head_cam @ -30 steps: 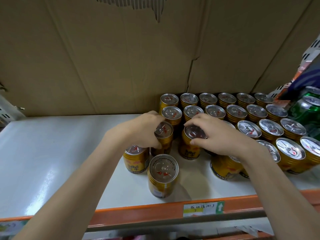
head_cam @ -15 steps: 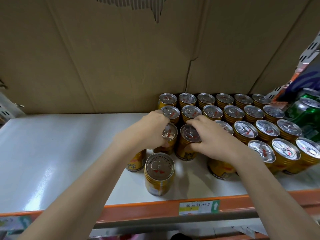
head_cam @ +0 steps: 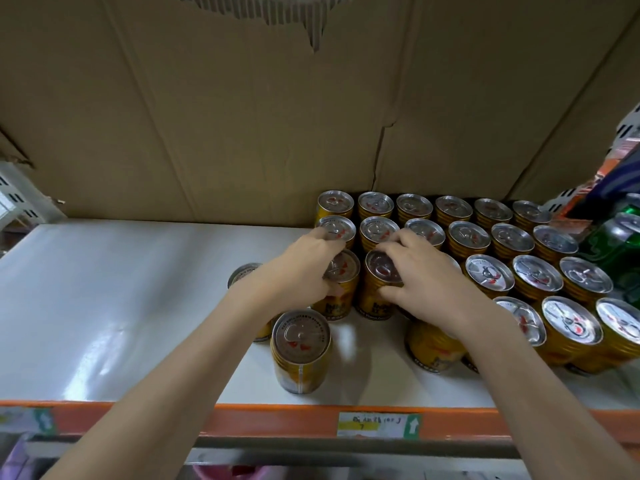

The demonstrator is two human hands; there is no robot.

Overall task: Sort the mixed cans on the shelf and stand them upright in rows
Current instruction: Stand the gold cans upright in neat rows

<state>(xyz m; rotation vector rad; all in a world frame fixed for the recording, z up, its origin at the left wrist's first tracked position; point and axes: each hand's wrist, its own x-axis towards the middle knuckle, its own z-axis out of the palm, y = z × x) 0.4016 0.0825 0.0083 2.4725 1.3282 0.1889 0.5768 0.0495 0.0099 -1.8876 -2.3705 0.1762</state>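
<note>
Both my hands have pushed their cans farther back since a second ago, closing the gap to the rows behind. Brown cardboard (head_cam: pixel 242 116) walls the back of a white shelf (head_cam: pixel 104 289) with an orange front edge (head_cam: pixel 277 420) carrying a small label (head_cam: pixel 377 425). Rows of gold cans (head_cam: pixel 502 258) stand upright across the right half, silver tops up, with green cans (head_cam: pixel 623 247) at the far right. My left hand (head_cam: pixel 298 271) grasps one gold can (head_cam: pixel 341 285) from its left side, fingers curled over the rim. My right hand (head_cam: pixel 422 275) grasps the can beside it (head_cam: pixel 377 289), fingertips on the top, thumb against the side. These two stand upright, nearly touching, just in front of the second row. A loose can (head_cam: pixel 300 351) stands near the front edge, another (head_cam: pixel 242 271) sits partly hidden behind my left wrist.
</note>
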